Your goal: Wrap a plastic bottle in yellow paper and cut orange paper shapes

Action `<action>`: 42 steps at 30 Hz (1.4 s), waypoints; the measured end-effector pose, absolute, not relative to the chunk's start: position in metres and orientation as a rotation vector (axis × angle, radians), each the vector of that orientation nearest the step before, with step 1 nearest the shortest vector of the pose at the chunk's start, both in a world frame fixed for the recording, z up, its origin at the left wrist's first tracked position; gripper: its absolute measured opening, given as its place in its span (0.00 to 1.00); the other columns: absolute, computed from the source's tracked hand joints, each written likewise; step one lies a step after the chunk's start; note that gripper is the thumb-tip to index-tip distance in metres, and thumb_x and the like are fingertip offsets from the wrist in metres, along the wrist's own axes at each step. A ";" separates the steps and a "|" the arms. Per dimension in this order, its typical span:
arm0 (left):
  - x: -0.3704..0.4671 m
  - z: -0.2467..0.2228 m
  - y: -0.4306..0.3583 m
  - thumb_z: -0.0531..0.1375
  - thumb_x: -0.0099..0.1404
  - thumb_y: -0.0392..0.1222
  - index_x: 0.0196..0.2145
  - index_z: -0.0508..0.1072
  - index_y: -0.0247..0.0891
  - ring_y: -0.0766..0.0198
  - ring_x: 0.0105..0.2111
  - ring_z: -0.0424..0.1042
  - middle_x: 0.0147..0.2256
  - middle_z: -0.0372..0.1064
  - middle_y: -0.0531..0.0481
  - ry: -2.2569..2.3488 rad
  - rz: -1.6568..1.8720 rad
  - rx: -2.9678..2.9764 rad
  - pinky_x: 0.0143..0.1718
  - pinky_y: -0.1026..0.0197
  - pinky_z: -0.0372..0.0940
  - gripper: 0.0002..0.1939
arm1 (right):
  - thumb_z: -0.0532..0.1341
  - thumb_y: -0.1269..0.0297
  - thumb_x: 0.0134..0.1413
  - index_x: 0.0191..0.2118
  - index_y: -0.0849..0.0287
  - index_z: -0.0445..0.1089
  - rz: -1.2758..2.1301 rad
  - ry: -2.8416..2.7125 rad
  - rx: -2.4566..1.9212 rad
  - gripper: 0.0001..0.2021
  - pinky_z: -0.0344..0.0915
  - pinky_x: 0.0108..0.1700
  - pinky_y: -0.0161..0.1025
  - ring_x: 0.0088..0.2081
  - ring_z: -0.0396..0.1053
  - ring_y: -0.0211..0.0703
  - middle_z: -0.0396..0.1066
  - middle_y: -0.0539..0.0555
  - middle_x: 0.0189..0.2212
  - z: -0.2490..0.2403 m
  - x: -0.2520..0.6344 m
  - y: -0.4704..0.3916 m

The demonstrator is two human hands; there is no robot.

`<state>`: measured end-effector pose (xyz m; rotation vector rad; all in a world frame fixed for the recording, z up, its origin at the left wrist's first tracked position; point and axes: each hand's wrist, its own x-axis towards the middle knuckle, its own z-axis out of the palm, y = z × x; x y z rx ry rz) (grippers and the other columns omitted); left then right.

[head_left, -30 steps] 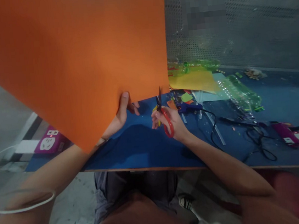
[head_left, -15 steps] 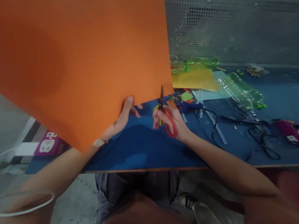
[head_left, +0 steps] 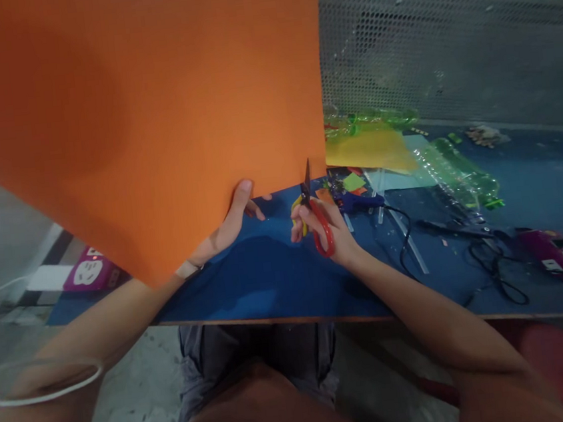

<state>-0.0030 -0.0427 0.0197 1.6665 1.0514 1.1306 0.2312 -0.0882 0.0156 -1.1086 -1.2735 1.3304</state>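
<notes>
A large sheet of orange paper (head_left: 189,100) is held up over the table and fills the upper left of the head view. My left hand (head_left: 237,214) grips its lower edge, thumb in front and the other fingers partly hidden behind. In my right hand (head_left: 336,229) is a pair of scissors (head_left: 322,230) with one red and one yellow handle loop. The dark blades point upward at the sheet's lower edge, close to its right corner. Whether the blades are fully closed is hard to make out.
On the blue table (head_left: 268,273) lie yellow paper (head_left: 370,148), a green plastic bottle (head_left: 463,172), a blue glue gun (head_left: 361,201) with a black cord, and paper scraps (head_left: 353,181). Purple power sockets stand left (head_left: 89,271) and right (head_left: 552,253). A mesh panel (head_left: 409,36) rises behind.
The orange sheet's upper right edge has shifted slightly right. Both hands keep nearly the same hold. A shoe seen on the floor before is out of view now.
</notes>
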 end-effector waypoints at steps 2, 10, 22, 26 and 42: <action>-0.002 0.018 -0.042 0.49 0.84 0.77 0.44 0.87 0.41 0.60 0.30 0.80 0.28 0.81 0.48 1.062 1.147 1.663 0.44 0.57 0.79 0.41 | 0.78 0.27 0.56 0.35 0.52 0.74 1.325 -1.280 -1.110 0.32 0.74 0.33 0.44 0.26 0.76 0.43 0.72 0.47 0.27 0.016 0.232 -0.089; -0.001 0.021 -0.045 0.49 0.83 0.79 0.43 0.87 0.42 0.60 0.29 0.81 0.27 0.81 0.48 1.085 1.152 1.666 0.44 0.56 0.81 0.42 | 0.76 0.25 0.57 0.37 0.51 0.75 1.335 -1.276 -1.135 0.31 0.75 0.34 0.47 0.27 0.76 0.46 0.71 0.47 0.26 0.016 0.232 -0.090; 0.002 0.021 -0.045 0.49 0.83 0.78 0.44 0.86 0.42 0.61 0.29 0.81 0.31 0.84 0.48 1.109 1.190 1.671 0.43 0.56 0.80 0.41 | 0.75 0.25 0.61 0.36 0.52 0.72 1.342 -1.304 -1.127 0.33 0.73 0.31 0.41 0.25 0.76 0.43 0.72 0.46 0.24 0.018 0.231 -0.091; 0.000 0.017 -0.044 0.48 0.84 0.78 0.44 0.87 0.42 0.59 0.31 0.81 0.27 0.81 0.48 1.096 1.146 1.648 0.46 0.55 0.80 0.42 | 0.73 0.25 0.63 0.36 0.52 0.70 1.325 -1.332 -1.130 0.33 0.73 0.30 0.41 0.24 0.76 0.43 0.71 0.46 0.23 0.017 0.231 -0.091; -0.001 0.021 -0.043 0.49 0.83 0.78 0.43 0.88 0.42 0.60 0.30 0.80 0.26 0.80 0.49 1.112 1.155 1.656 0.46 0.55 0.80 0.41 | 0.75 0.22 0.56 0.34 0.51 0.66 1.369 -1.298 -1.167 0.36 0.66 0.21 0.39 0.18 0.72 0.40 0.66 0.43 0.22 0.013 0.231 -0.087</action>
